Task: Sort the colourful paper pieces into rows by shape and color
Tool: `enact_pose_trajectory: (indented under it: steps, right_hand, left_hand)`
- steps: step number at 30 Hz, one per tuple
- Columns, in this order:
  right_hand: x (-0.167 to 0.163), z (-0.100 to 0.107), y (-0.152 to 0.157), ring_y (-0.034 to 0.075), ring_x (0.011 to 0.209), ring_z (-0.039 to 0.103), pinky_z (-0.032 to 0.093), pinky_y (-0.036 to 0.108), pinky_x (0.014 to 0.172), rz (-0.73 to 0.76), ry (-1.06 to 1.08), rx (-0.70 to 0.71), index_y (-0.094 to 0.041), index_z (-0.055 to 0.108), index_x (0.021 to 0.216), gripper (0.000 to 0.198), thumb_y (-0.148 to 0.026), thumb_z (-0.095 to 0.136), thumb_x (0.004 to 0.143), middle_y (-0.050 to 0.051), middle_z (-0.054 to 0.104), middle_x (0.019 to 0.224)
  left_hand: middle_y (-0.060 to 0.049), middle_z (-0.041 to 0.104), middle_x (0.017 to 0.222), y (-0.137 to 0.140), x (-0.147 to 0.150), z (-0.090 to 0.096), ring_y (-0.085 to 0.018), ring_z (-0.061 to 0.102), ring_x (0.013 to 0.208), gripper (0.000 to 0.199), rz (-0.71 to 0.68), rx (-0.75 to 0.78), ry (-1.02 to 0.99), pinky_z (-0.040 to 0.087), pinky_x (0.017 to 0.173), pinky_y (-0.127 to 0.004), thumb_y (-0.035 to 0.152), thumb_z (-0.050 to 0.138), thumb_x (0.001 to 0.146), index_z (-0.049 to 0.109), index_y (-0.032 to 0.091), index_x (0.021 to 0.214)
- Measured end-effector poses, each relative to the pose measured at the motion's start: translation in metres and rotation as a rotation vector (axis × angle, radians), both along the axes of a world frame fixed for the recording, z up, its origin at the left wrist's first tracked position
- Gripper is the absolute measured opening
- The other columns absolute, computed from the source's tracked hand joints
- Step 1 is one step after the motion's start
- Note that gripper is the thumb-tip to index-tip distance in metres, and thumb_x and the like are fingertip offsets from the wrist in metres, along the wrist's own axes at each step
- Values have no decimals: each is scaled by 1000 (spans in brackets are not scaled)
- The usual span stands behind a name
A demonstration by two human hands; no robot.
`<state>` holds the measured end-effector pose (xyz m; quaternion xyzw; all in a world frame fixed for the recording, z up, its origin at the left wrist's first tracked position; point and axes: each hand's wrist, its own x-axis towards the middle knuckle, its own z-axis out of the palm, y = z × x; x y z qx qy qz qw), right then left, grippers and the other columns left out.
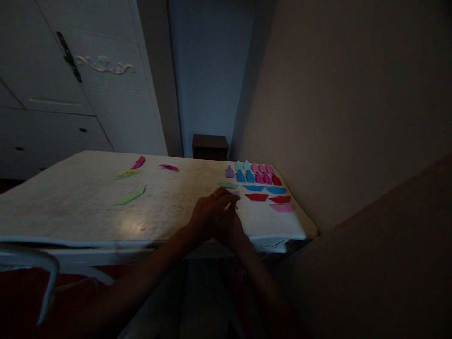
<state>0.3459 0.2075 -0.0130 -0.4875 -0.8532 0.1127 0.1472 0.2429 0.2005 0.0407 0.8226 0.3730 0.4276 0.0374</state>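
My left hand, with a ring on one finger, and my right hand are close together, one against the other, over the near right part of the table. Fingers of both hands are bent inward and closed. A bit of lavender folded paper shows just beyond the fingertips; whether they grip it I cannot tell. Beyond the hands lies a pale green paper boat. To their right are a red paper boat, a blue paper boat and a pink paper boat.
More small folded papers, among them a purple one, stand in rows at the table's far right. Several loose folded papers, such as a green one, lie at left. A wall borders the right side; a white cabinet stands behind.
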Motion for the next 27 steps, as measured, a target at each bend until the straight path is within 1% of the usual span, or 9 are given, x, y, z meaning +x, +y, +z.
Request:
enact_pose_trajectory:
  steps: [2,6,9,11,15,19,23,25,27]
  right_hand:
    - [1,2,-2,20,88,63,45,30,76,8,5,21,-16,62,103,22,-24,44,95,10,67,94]
    - [2,7,-5,17,94,63,44,27,83,39,67,69,-19,66,100,25,-27,42,96,7,68,97]
    - [4,8,-3,16,93,63,45,27,84,40,191,38,-20,68,99,24,-28,46,95,5,70,99]
    - [7,7,1,16,85,64,46,27,78,32,266,-20,-21,70,96,23,-31,49,93,3,71,95]
    - [6,13,17,16,73,62,45,26,66,41,384,-137,-19,70,90,25,-36,52,90,3,71,87]
    - [-20,31,42,16,72,61,44,25,63,87,415,-148,-17,69,87,27,-39,54,88,3,69,81]
    - [-69,47,81,13,63,56,43,25,60,165,313,-50,-17,68,95,28,-39,52,89,2,65,76]
    - [-95,50,108,14,69,59,46,27,67,200,218,29,-17,67,103,27,-35,54,88,4,67,85]
    - [-120,49,136,18,85,61,48,31,79,191,91,91,-15,65,110,30,-27,59,84,8,67,101]
  left_hand:
    - [-4,64,83,-6,-42,-3,-9,55,60,24,119,-41,-102,46,60,-21,26,44,91,66,18,97]
    - [-1,64,73,-20,-115,-16,-10,51,54,22,343,-188,-195,43,54,-22,31,50,84,67,18,91]
    - [2,61,62,-30,-155,-28,-12,51,52,25,382,-365,-172,41,52,-22,37,51,80,67,18,87]
    - [3,54,54,-35,-174,-35,-12,48,49,25,375,-448,-168,38,50,-22,37,51,77,66,18,81]
    - [3,51,56,-37,-193,-42,-12,47,52,19,366,-484,-283,35,51,-22,32,47,73,58,17,70]
    - [3,48,56,-35,-195,-44,-12,46,55,14,287,-515,-384,34,54,-23,27,43,72,51,18,64]
    - [3,47,57,-38,-193,-47,-12,44,56,12,260,-510,-391,31,56,-25,25,41,71,47,18,62]
    - [2,48,58,-39,-192,-48,-13,45,57,12,264,-508,-397,31,57,-25,25,41,71,47,18,62]
    - [2,48,59,-40,-192,-48,-13,46,58,11,273,-511,-405,30,58,-26,24,41,71,47,19,63]
